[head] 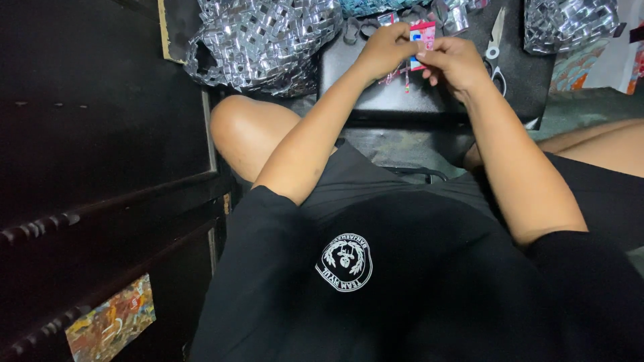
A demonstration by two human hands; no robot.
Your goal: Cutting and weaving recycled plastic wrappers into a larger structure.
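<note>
My left hand (384, 47) and my right hand (456, 62) meet over a black flat surface (402, 100) at the top of the view. Both pinch a small pink-red and blue packet (422, 32) between their fingertips, the left from the left side, the right from the right. Thin pink strands (405, 79) hang below the packet. My forearms reach forward over my lap in black clothes.
Scissors (495, 50) lie on the black surface just right of my right hand. Heaps of shiny silver pieces in clear bags sit at top left (261, 40) and top right (570, 23). Dark wooden furniture (100, 147) stands along the left.
</note>
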